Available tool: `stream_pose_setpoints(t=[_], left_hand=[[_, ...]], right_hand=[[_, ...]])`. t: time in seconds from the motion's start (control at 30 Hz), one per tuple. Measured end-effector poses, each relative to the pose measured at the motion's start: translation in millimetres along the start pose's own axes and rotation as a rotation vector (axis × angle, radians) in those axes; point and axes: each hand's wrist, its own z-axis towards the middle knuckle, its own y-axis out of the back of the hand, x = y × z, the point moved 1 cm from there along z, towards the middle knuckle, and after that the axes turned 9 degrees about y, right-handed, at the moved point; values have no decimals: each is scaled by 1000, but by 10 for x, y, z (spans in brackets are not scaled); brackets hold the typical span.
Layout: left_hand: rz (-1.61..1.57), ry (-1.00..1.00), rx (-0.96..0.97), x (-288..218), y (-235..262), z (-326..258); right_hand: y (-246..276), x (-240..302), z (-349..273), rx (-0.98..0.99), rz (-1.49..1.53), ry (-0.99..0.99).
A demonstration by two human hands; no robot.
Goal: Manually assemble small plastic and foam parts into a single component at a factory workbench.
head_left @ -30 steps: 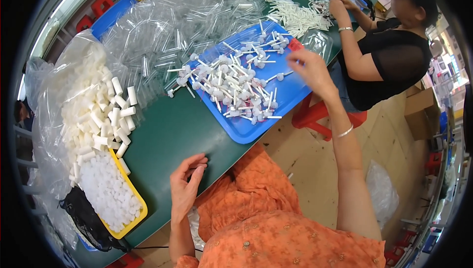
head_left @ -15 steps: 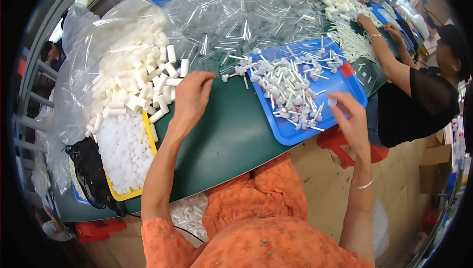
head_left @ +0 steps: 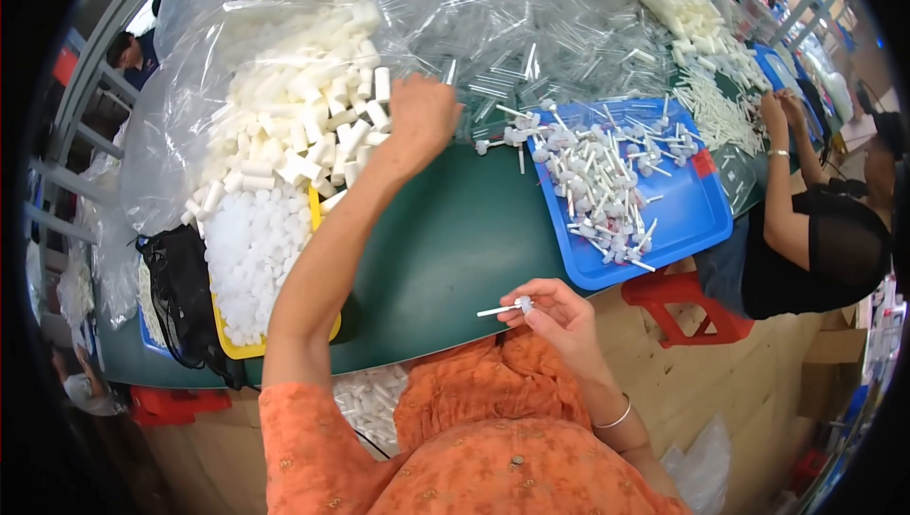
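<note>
My left hand (head_left: 420,122) reaches forward over the green table (head_left: 455,250) to the edge of a heap of white plastic tubes (head_left: 294,122) lying on a clear bag; its fingers are curled at the tubes, and whether it grips one is hidden. My right hand (head_left: 557,314) sits near my lap at the table's front edge, pinching a small white stick piece with a cap (head_left: 507,307). A blue tray (head_left: 678,221) holding several such stick pieces lies to the right of my left hand.
A yellow tray (head_left: 242,344) of small white caps sits at the left, a black bag (head_left: 180,297) beside it. Clear bags of transparent tubes (head_left: 531,22) cover the far table. Another person in black (head_left: 815,240) works at the right, above a red stool (head_left: 687,307).
My left hand has gone from near my lap forward to the heap of white tubes. My right hand left the blue tray and came back toward my lap with a stick piece.
</note>
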Motion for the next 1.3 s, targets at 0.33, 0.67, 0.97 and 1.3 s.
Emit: stream_pose_setpoints(t=[0.33, 0.67, 0.97, 1.3], left_hand=[[22, 159, 42, -204, -98, -370], [-1251, 390, 430, -225, 588, -1908], [-273, 60, -103, -108, 372, -1622], [97, -51, -191, 563, 251, -922]], right_hand=[[115, 29, -115, -108, -83, 39], [54, -44, 109, -243, 223, 61], [142, -135, -22, -316, 243, 12], [-24, -197, -87, -205, 331, -72]])
